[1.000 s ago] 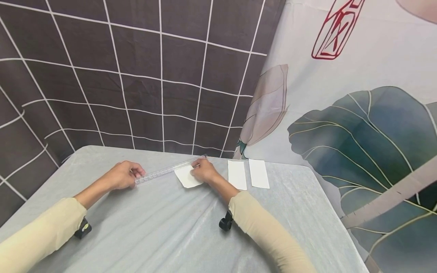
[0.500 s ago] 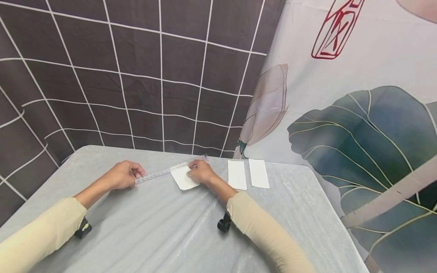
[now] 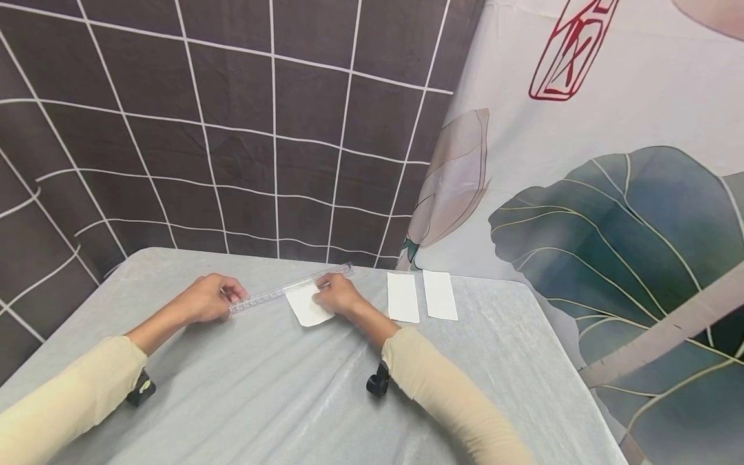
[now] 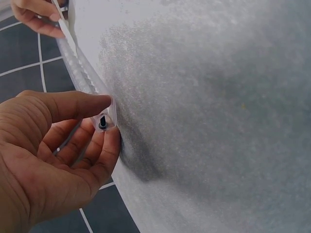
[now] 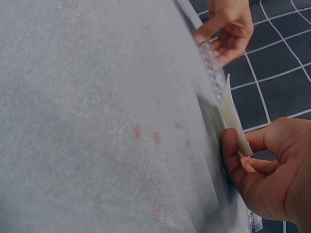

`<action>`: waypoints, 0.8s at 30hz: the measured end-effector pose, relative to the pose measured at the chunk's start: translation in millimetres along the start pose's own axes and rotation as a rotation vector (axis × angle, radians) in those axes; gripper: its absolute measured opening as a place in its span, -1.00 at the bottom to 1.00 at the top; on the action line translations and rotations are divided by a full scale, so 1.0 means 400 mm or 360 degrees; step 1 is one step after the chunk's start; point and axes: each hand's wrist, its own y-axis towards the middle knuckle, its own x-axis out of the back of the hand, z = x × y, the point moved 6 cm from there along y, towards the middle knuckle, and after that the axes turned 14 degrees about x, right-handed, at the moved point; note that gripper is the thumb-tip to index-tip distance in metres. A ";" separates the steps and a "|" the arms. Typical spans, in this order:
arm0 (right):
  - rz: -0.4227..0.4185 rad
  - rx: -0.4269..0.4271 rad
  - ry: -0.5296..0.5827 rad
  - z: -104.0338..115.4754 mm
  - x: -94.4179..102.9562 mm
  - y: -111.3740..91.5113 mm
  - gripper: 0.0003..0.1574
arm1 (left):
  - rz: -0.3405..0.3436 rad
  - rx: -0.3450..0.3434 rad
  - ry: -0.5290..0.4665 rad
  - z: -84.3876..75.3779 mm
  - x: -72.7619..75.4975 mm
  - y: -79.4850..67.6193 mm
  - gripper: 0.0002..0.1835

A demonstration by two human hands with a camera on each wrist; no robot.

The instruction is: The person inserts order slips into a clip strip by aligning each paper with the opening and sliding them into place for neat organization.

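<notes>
Clear strip (image 3: 270, 294) is slanted near the table's (image 3: 261, 387) far edge, left hand's (image 3: 210, 298) thumb and fingers clamped on its left end. Right hand (image 3: 339, 294) has a white sheet (image 3: 303, 307) pinched right at the strip, can't tell if they're touching. Two white slips (image 3: 403, 297) lie off to the right, side by side.

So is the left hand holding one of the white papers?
No, in the left wrist view the left hand pinches the end of a clear plastic strip.
</notes>
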 end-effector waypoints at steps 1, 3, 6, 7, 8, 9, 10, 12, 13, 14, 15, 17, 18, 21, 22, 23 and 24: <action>0.0004 0.0003 -0.0001 0.000 -0.002 0.001 -0.44 | 0.0002 0.0004 -0.0002 0.000 -0.001 0.001 -0.50; 0.0010 0.0002 0.0002 0.000 -0.006 0.002 -0.43 | 0.0004 0.0015 -0.0005 0.000 -0.001 0.001 -0.50; 0.0027 0.0004 0.0010 0.004 -0.012 0.002 -0.42 | 0.0003 0.0014 0.0003 0.000 -0.001 0.002 -0.50; 0.0032 0.0002 0.0012 0.006 -0.014 0.002 -0.42 | 0.0003 0.0016 0.0003 0.000 -0.001 0.002 -0.50; 0.0033 0.0000 0.0017 0.008 -0.017 0.001 -0.42 | 0.0003 0.0018 0.0005 0.000 -0.001 0.002 -0.50; 0.0037 0.0000 0.0025 0.010 -0.019 0.001 -0.42 | 0.0002 0.0019 0.0007 0.000 -0.001 0.001 -0.50; 0.0038 0.0000 0.0037 0.013 -0.021 0.000 -0.42 | 0.0002 0.0018 0.0008 0.000 0.000 0.001 -0.50; 0.0044 0.0000 0.0044 0.018 -0.025 -0.001 -0.42 | 0.0005 0.0018 0.0006 -0.001 0.000 0.000 -0.50; 0.0047 0.0001 0.0046 0.020 -0.026 -0.002 -0.42 | 0.0006 0.0019 0.0005 -0.001 0.000 -0.001 -0.50; 0.0049 0.0002 0.0046 0.023 -0.028 -0.002 -0.42 | 0.0006 0.0020 0.0004 -0.002 0.001 -0.002 -0.50; 0.0053 0.0004 0.0042 0.025 -0.029 -0.002 -0.42 | 0.0004 0.0017 0.0005 -0.003 0.001 -0.003 -0.50; 0.0059 0.0006 0.0030 0.028 -0.032 -0.003 -0.42 | 0.0006 0.0009 0.0008 -0.003 0.001 -0.003 -0.50; 0.0061 0.0006 0.0027 0.029 -0.033 -0.003 -0.42 | 0.0004 0.0013 0.0008 -0.004 0.001 -0.003 -0.50; 0.0067 0.0007 0.0034 0.032 -0.038 -0.003 -0.41 | 0.0001 0.0011 0.0011 -0.002 0.000 0.000 -0.50; 0.0068 0.0007 0.0042 0.032 -0.039 -0.003 -0.41 | 0.0003 0.0010 0.0009 -0.002 0.000 0.000 -0.50; 0.0070 0.0009 0.0048 0.033 -0.042 -0.003 -0.41 | 0.0003 0.0014 0.0005 -0.002 -0.001 0.000 -0.50; 0.0073 0.0012 0.0049 0.034 -0.043 -0.004 -0.41 | 0.0004 0.0016 0.0001 -0.001 -0.001 0.001 -0.50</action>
